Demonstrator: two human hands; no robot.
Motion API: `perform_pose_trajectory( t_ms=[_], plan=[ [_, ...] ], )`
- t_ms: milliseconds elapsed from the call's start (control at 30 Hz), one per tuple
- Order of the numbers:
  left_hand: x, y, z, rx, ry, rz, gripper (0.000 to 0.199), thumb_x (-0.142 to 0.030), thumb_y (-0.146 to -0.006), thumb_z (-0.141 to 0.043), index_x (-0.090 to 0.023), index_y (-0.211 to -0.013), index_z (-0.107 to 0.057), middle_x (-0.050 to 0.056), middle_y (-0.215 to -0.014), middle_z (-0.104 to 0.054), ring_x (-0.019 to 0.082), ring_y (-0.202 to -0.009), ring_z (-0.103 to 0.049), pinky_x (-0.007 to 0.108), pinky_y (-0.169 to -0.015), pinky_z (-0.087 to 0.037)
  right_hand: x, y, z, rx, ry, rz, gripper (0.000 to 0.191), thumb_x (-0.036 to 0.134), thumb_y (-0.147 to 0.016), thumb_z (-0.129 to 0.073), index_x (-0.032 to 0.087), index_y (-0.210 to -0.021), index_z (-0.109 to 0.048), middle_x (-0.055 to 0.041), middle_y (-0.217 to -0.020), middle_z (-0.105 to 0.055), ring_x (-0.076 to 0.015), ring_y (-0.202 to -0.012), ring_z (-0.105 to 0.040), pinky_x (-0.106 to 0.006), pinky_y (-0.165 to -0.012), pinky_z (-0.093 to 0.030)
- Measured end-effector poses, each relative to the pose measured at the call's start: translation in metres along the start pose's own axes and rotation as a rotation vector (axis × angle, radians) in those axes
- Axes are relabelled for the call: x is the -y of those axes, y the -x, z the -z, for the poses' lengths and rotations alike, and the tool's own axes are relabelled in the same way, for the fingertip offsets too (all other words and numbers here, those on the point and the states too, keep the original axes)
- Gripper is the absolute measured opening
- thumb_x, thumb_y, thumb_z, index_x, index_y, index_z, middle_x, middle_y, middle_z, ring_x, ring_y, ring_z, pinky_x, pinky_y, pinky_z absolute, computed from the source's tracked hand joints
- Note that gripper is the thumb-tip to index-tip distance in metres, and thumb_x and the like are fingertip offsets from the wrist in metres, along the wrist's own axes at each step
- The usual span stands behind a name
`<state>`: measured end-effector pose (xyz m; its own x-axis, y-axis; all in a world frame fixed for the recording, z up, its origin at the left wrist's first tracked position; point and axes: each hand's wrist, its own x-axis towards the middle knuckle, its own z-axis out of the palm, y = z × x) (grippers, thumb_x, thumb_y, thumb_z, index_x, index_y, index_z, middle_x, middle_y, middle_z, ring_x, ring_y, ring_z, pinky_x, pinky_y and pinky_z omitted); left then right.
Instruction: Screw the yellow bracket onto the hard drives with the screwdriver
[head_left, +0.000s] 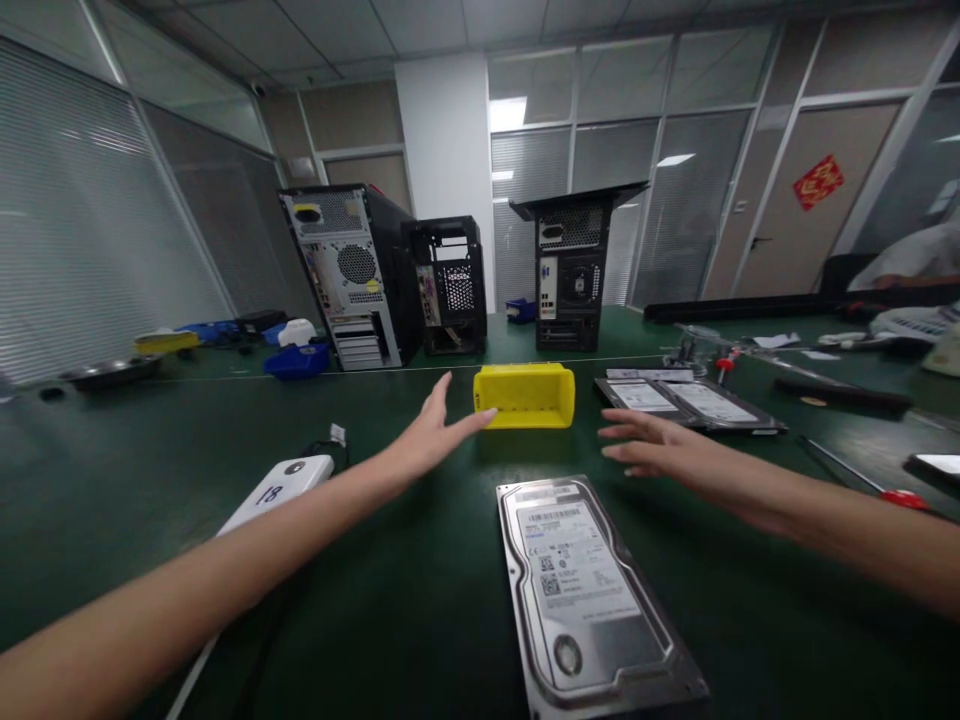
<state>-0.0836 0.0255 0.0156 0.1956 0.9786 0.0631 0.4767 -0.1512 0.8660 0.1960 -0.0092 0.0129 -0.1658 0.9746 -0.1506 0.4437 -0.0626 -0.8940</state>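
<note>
My left hand (439, 430) is open, thumb and fingers apart, its thumb tip overlapping the left edge of a yellow plastic bin (525, 395); whether they touch I cannot tell. On the other side, my right hand (645, 442) is stretched out open, to the right of the bin and apart from it, with nothing in it. Closest to me lies a silver hard drive (585, 590), label side up, on the green table (405, 600). More hard drives (686, 400) lie flat just beyond my right hand.
Computer cases (356, 270), (570, 270) stand at the back. A white power strip (281, 490) lies left, a blue bin (297, 361) beyond it. On the right are a screwdriver (900, 498) with a red handle and a dark bar (840, 395). A person's arm (907, 270) shows far right.
</note>
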Motion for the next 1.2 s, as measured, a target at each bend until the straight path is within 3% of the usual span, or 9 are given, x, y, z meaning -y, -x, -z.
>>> perform_pose_trajectory(
  t_ms=[100, 167, 233, 333, 533, 700, 833, 933, 1200],
  plan=[
    [0.004, -0.054, 0.012, 0.083, -0.006, -0.068, 0.121, -0.04, -0.054, -0.081, -0.012, -0.143, -0.004, 0.02, -0.15, -0.002, 0.038, -0.137, 0.001, 0.046, -0.112, -0.001, 0.002, -0.051, 0.004, -0.092, 0.319, 0.12, 0.07, 0.039, -0.082, -0.05, 0.01, -0.139, -0.023, -0.0161, -0.131, -0.046, -0.0203, -0.105, -0.056, -0.029, -0.083, -0.049],
    [0.012, -0.079, 0.013, 0.127, 0.042, -0.113, 0.132, -0.031, -0.049, -0.084, -0.013, -0.143, 0.006, 0.022, -0.15, 0.0, 0.036, -0.138, 0.0, 0.047, -0.112, -0.003, 0.002, -0.08, 0.003, -0.103, 0.393, 0.15, 0.065, 0.037, -0.083, -0.049, 0.008, -0.137, -0.027, -0.0165, -0.123, -0.053, -0.0191, -0.095, -0.061, -0.028, -0.073, -0.051],
    [0.022, -0.092, 0.01, 0.169, 0.076, -0.122, 0.135, -0.025, -0.052, -0.083, -0.017, -0.141, 0.018, 0.024, -0.149, -0.007, 0.035, -0.138, -0.008, 0.049, -0.111, -0.009, 0.001, -0.102, 0.0, -0.123, 0.498, 0.207, 0.052, 0.034, -0.081, -0.053, 0.008, -0.125, -0.045, -0.0158, -0.119, -0.056, -0.0205, -0.097, -0.059, -0.028, -0.078, -0.048],
    [0.035, -0.097, 0.004, 0.261, 0.15, -0.132, 0.129, -0.02, -0.06, -0.078, -0.018, -0.138, 0.025, 0.024, -0.143, -0.028, 0.032, -0.131, -0.033, 0.049, -0.107, -0.025, -0.004, -0.118, -0.003, -0.179, 0.645, 0.267, 0.04, 0.032, -0.083, -0.051, 0.007, -0.114, -0.055, -0.0166, -0.115, -0.059, -0.0238, -0.102, -0.056, -0.031, -0.086, -0.043],
    [0.044, -0.09, 0.004, 0.338, 0.245, -0.159, 0.102, -0.016, -0.067, -0.071, -0.02, -0.143, -0.004, 0.017, -0.145, -0.027, 0.029, -0.13, -0.035, 0.043, -0.107, -0.032, -0.011, -0.113, -0.003, -0.235, 0.861, 0.283, 0.037, 0.037, -0.089, -0.036, 0.014, -0.106, -0.06, -0.014, -0.103, -0.065, -0.0249, -0.094, -0.061, -0.031, -0.073, -0.043],
    [0.038, -0.081, 0.01, 0.432, 0.26, -0.171, 0.076, -0.014, -0.068, -0.069, -0.017, -0.134, -0.033, 0.012, -0.138, -0.042, 0.026, -0.127, -0.04, 0.043, -0.106, -0.033, -0.004, -0.098, 0.0, -0.251, 1.043, 0.278, 0.039, 0.041, -0.088, -0.037, 0.014, -0.096, -0.063, -0.0165, -0.093, -0.067, -0.029, -0.083, -0.064, -0.034, -0.065, -0.044],
    [0.034, -0.078, 0.012, 0.475, 0.27, -0.168, 0.07, -0.016, -0.069, -0.069, -0.016, -0.132, -0.037, 0.013, -0.136, -0.044, 0.027, -0.127, -0.04, 0.045, -0.106, -0.032, 0.01, -0.08, -0.001, -0.261, 1.18, 0.321, 0.035, 0.034, -0.086, -0.042, 0.008, -0.086, -0.065, -0.0227, -0.089, -0.065, -0.0372, -0.085, -0.062, -0.042, -0.066, -0.044],
    [0.035, -0.08, 0.014, 0.504, 0.266, -0.138, 0.068, -0.017, -0.07, -0.069, -0.017, -0.131, -0.038, 0.012, -0.135, -0.046, 0.026, -0.127, -0.041, 0.045, -0.108, -0.03, 0.021, -0.073, -0.008, -0.198, 1.211, 0.44, 0.028, 0.026, -0.086, -0.041, 0.012, -0.092, -0.064, -0.0177, -0.098, -0.065, -0.0337, -0.09, -0.062, -0.04, -0.071, -0.044],
    [0.052, -0.092, 0.028, 0.491, 0.264, -0.11, 0.088, -0.007, -0.059, -0.074, -0.02, -0.135, -0.031, 0.016, -0.139, -0.039, 0.029, -0.128, -0.039, 0.048, -0.103, -0.035, 0.031, -0.117, -0.05, -0.015, 1.131, 0.662, 0.03, 0.024, -0.087, -0.044, 0.017, -0.112, -0.059, -0.0114, -0.114, -0.062, -0.026, -0.106, -0.058, -0.033, -0.084, -0.044]
  ],
)
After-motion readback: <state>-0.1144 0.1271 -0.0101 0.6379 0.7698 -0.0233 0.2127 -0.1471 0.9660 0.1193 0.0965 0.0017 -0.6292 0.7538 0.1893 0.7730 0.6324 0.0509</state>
